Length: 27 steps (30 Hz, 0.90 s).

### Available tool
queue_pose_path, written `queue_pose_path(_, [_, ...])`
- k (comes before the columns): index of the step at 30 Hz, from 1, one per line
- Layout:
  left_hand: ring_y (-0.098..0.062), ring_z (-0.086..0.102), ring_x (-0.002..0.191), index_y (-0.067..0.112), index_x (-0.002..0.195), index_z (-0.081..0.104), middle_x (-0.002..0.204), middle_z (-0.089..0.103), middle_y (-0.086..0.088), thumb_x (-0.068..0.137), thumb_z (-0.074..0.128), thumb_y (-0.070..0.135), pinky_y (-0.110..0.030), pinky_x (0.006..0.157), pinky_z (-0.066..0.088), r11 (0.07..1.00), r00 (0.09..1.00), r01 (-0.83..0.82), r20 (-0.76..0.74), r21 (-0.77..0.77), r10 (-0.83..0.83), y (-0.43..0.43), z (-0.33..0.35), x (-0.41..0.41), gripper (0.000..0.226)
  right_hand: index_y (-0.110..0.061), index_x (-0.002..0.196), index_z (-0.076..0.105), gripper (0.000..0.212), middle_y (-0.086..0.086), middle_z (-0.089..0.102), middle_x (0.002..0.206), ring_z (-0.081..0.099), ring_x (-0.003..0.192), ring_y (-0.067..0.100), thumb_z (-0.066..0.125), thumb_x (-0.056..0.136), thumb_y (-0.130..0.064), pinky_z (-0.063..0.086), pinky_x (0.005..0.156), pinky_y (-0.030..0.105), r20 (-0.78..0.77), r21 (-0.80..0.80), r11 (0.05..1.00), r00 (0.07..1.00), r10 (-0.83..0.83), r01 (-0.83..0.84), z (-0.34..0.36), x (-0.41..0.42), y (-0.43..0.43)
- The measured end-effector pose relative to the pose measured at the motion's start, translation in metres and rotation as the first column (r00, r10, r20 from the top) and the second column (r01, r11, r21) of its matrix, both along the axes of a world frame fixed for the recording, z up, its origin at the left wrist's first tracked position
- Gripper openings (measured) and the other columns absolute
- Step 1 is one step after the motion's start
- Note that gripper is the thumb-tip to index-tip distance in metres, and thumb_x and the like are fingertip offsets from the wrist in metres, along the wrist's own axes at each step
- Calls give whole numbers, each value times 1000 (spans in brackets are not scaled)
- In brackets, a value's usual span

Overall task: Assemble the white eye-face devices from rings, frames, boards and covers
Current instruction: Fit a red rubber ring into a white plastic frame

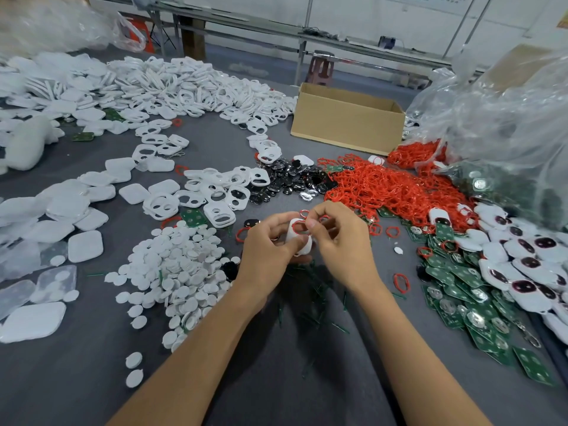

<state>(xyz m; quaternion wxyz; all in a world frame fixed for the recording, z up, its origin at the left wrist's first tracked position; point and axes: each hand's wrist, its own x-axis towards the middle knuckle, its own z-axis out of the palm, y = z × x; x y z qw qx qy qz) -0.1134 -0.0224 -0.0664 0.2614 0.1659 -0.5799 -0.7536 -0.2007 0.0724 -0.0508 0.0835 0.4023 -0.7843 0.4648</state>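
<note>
A white frame (299,242) is held over the middle of the table. The left hand (270,244) grips it with curled fingers, and the right hand (338,238) pinches a red ring (298,226) against its top. Just beyond the right hand spreads a heap of red rings (399,186). Farther beyond it stands an open cardboard box (347,124), its contents hidden by the near wall. Right of the box, a clear plastic bag (507,112) holds more rings and what look like green boards. Loose green boards (476,305) and finished devices (522,265) lie right of the right hand. White discs (184,265) lie just left of the left hand, with white covers (83,210) farther left. Bare grey table (76,379) shows around the forearms.
</note>
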Motion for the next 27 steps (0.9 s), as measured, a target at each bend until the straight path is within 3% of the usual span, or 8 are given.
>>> queue_pose_path(4, [-6, 69, 73, 18, 98, 69, 81, 75, 4, 95, 59, 12, -27, 57, 58, 999, 1000, -3, -13, 48, 4, 0, 1, 0, 12, -12, 77, 61, 12, -2, 64, 74, 59, 70, 15, 63, 84, -2, 41, 62, 22, -13, -18, 1000, 1000, -18, 18, -1, -1, 0])
queue_pose_path(8, [-11, 70, 77, 17, 96, 71, 85, 76, 1, 96, 58, 15, -28, 59, 58, 996, 1000, 6, 0, 93, -6, -2, 2, 0, 14, -12, 75, 61, 14, -2, 64, 69, 57, 64, 10, 63, 82, -1, 35, 59, 12, -39, -55, 998, 999, -29, 27, -1, 0, -2])
queue_pose_path(12, [-13, 70, 76, 18, 94, 73, 86, 76, -3, 95, 61, 14, -28, 59, 59, 993, 1000, 11, 4, 119, -11, -2, 4, 1, 13, -8, 75, 63, 9, 3, 67, 72, 65, 68, 20, 62, 81, -2, 51, 64, 36, -12, -97, 995, 1000, -23, 22, -1, 1, -3])
queue_pose_path(14, [-14, 70, 76, 21, 92, 74, 87, 76, -4, 94, 61, 13, -31, 61, 60, 992, 1000, 18, -2, 122, -18, -3, 4, 1, 15, -9, 74, 65, 8, 2, 67, 72, 65, 67, 21, 61, 81, -5, 52, 64, 40, -22, -119, 993, 999, -33, 30, -1, 2, -3])
queue_pose_path(18, [-16, 69, 73, 23, 87, 76, 87, 76, -6, 93, 62, 11, -35, 64, 61, 992, 1000, 21, -21, 125, -19, -4, 4, 2, 20, -9, 74, 68, 9, -2, 67, 71, 63, 64, 15, 63, 79, -5, 51, 61, 35, -74, -152, 987, 996, -54, 42, -1, 4, -2])
queue_pose_path(22, [-14, 68, 73, 23, 86, 76, 82, 75, -3, 94, 61, 11, -32, 59, 60, 993, 1000, 1, -22, 119, 2, -2, 4, 1, 21, -7, 73, 69, 12, -1, 66, 74, 55, 68, 4, 66, 78, 4, 43, 64, 15, -163, -168, 984, 983, -79, 52, -2, 8, -2])
queue_pose_path(27, [-14, 69, 77, 21, 94, 74, 86, 76, -3, 93, 61, 7, -29, 60, 59, 996, 998, 27, -59, 86, -22, 0, 4, 2, 19, -6, 75, 69, 12, -1, 66, 74, 56, 69, 5, 65, 80, 4, 44, 64, 18, -177, -203, 976, 978, -111, 74, -4, 9, -4])
